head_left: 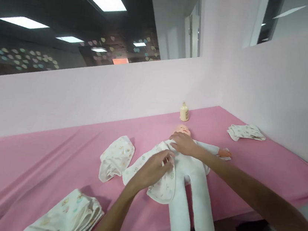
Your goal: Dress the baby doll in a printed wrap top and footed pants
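A baby doll [190, 165] in a white bodysuit lies on its back, its head away from me and its feet at the near edge. A printed white baby shirt [163, 189] covers one side of its chest, with a sleeve spread out to the left. My left hand [154, 170] is closed on the shirt's front edge, thumb and fingers bent together. Just above it, my right hand [184, 143] lies across the doll's upper chest below the chin, its fingers curled at the shirt's collar. Those fingertips are partly hidden.
A pink sheet [60, 164] covers the table. A crumpled printed cloth [117, 158] lies left of the doll, and folded printed cloths [65, 215] sit nearer me. A cream bottle [184, 112] stands behind the head; another folded cloth [246, 132] is at far right.
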`<state>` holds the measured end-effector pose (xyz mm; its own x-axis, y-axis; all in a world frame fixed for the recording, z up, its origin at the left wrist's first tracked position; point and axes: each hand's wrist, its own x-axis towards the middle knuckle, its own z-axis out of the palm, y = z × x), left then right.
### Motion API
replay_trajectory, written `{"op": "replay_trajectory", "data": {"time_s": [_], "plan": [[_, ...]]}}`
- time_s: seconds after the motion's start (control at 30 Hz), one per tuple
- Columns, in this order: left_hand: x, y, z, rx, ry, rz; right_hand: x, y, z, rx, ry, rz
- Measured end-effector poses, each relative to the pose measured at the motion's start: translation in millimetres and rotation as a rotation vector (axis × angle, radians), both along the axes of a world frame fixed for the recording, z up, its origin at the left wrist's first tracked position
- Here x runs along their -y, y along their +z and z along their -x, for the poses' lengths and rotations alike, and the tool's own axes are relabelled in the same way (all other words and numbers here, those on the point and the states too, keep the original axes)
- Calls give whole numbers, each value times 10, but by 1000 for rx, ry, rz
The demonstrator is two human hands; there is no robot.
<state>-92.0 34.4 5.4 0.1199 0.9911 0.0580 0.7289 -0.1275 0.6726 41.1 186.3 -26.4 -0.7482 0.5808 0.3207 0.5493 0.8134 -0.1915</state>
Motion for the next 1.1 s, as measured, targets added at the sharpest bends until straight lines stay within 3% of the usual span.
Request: {"op": "replay_trajectory", "data": {"time_s": [0.07,0.13,0.23,0.3,0.43,0.57,0.7,0.87,0.97,1.1], "plan": [[-95,99,-14,-30,68,-79,66,-116,-504,-168,-116,-11],[-279,155,-105,-78,63,-142,113,-303,-1064,-265,-431,47],[-702,145,-403,-189,-114,-196,118,-630,-1759,-245,-788,180],[-1040,87,-668,-308,-270,-224,77,-793,-2006,-151,-873,242],[-1615,-105,-1157,-603,-409,-40,-31,-848,-2057,-103,-859,387],[-1864,-282,-1369,-773,-418,151,-95,-746,-2000,-167,-817,506],[-1863,-270,-1294,-807,-401,118,-112,-725,-1994,-225,-831,538],[-1731,-66,-1144,-627,-403,-15,-164,-726,-1848,-293,-836,527],[-1670,-39,-1129,-570,-384,-15,-251,-701,-1784,-346,-815,558],[-1646,-67,-1109,-556,-368,-20,-446,-572,-1975,-512,-788,584]]}}
